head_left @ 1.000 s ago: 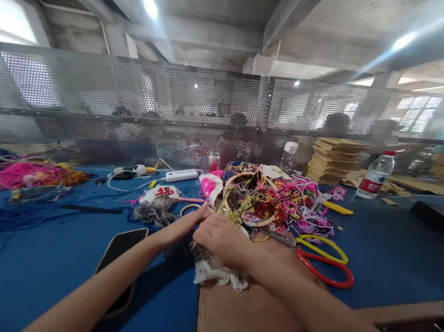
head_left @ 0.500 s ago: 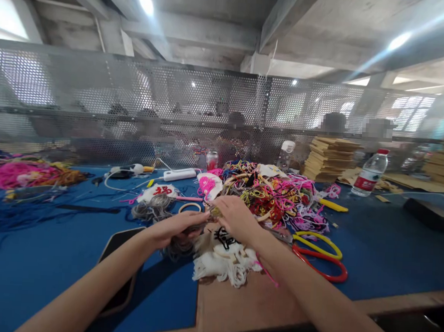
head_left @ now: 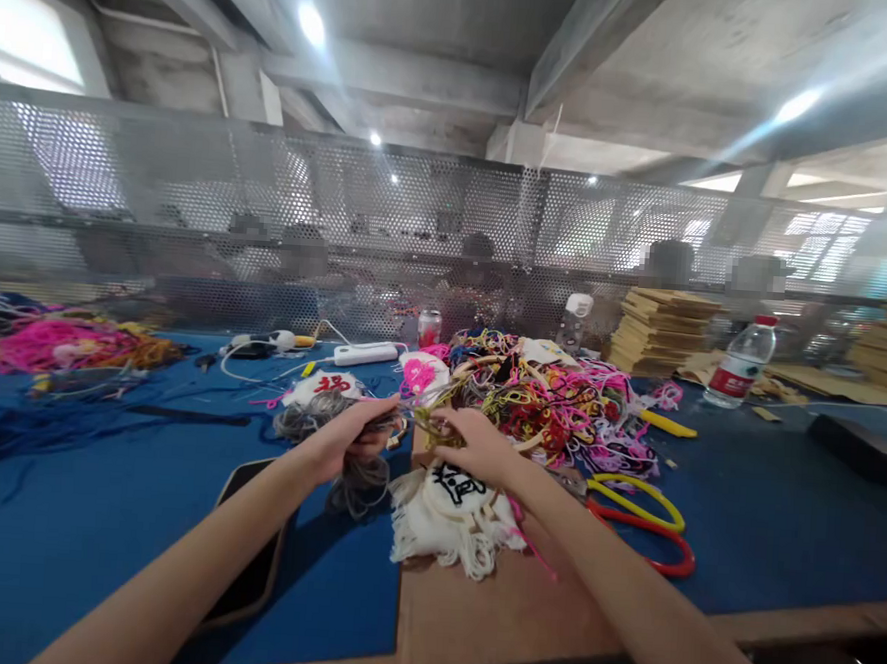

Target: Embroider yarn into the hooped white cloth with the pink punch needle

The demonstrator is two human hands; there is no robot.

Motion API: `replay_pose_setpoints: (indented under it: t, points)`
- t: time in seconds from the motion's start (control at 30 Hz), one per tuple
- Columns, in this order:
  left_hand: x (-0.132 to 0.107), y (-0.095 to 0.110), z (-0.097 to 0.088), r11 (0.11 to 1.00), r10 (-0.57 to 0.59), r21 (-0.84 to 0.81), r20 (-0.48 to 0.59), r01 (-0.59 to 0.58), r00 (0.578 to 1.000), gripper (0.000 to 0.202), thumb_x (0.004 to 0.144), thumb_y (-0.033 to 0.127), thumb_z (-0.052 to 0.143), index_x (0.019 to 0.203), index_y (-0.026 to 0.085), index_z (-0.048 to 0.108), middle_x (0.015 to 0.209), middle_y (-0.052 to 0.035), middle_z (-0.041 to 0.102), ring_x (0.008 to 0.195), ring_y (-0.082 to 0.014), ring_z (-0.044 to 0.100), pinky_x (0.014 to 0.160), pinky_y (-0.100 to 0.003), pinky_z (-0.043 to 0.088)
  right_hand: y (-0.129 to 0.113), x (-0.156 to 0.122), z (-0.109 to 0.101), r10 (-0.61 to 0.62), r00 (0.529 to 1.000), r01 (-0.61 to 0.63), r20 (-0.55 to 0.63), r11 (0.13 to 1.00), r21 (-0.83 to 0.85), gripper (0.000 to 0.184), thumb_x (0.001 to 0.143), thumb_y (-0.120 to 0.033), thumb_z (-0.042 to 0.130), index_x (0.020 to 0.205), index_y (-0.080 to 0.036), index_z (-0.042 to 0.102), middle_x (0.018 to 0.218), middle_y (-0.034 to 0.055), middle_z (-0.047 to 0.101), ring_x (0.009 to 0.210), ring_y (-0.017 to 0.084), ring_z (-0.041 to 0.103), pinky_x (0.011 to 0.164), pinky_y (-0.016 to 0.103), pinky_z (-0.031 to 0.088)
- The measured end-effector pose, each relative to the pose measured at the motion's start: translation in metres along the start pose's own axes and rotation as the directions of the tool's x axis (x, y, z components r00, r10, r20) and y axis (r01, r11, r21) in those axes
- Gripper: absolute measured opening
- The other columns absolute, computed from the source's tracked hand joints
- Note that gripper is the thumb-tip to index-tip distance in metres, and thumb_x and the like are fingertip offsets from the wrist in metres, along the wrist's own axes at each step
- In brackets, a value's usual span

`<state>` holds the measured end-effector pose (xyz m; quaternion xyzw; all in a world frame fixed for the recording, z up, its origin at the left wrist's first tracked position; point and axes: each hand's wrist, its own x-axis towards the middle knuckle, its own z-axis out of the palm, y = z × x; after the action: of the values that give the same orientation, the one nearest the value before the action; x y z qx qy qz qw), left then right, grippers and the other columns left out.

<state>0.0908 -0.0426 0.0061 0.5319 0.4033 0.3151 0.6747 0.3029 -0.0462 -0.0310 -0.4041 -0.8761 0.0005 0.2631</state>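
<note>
This looks like a textile craft workshop: just beyond the right hand [head_left: 478,444] lies a heap of tangled coloured yarn [head_left: 570,410], with big scissors [head_left: 596,502] to that hand's right on a blue-topped table [head_left: 337,606]. Past both hands, a perforated metal screen [head_left: 391,209] shows people [head_left: 478,266] behind it, under bare concrete beams [head_left: 429,83].

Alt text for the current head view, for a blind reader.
The left hand holds gray yarn and the right hand olive yarn above a blue worktable. A white fringed textile with a black design lies below them, with scissors to its right, a smartphone to its left and a multicolored yarn tangle beyond.
</note>
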Motion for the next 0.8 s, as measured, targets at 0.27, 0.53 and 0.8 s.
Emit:
replay_pose_setpoints:
  t: [0.27,0.53,0.8]
  points:
    - [0.010,-0.003,-0.008,0.994,0.090,-0.047,-0.163,-0.099,0.982,0.041,0.078,0.043,0.049,0.052,0.018,0.028,0.041,0.0099,0.018,0.032,-0.0022,0.012,0.034,-0.019,0.005,0.029,0.000,-0.016,0.139,0.971,-0.172,-0.194,0.971,-0.167,0.014,0.078,-0.020,0.049,0.081,-0.017,0.063,0.081,0.0038,0.064,0.079,0.016,0.053,0.074,0.027,0.033]
    - [0.011,-0.005,-0.008,0.991,0.135,0.026,-0.202,-0.133,0.970,0.040,0.077,0.044,0.046,0.053,0.019,0.026,0.041,0.0100,0.017,0.033,-0.0035,0.012,0.035,-0.020,0.008,0.083,-0.020,-0.055,0.443,0.807,-0.564,-0.391,0.774,-0.288,0.022,0.076,-0.017,0.046,0.091,-0.016,0.062,0.094,0.0087,0.060,0.093,0.022,0.050,0.084,0.035,0.033]
    - [0.003,-0.009,0.004,0.438,0.601,0.830,0.015,-0.345,0.799,0.036,0.084,0.043,0.037,0.059,0.018,0.045,0.056,0.0015,0.043,0.055,-0.0118,0.039,0.053,-0.023,0.026,0.016,-0.003,-0.019,0.126,0.970,-0.155,-0.205,0.979,-0.132,0.073,0.070,-0.030,0.058,0.134,-0.013,0.026,0.134,0.0143,0.035,0.125,0.024,0.028,0.102,0.044,0.019]
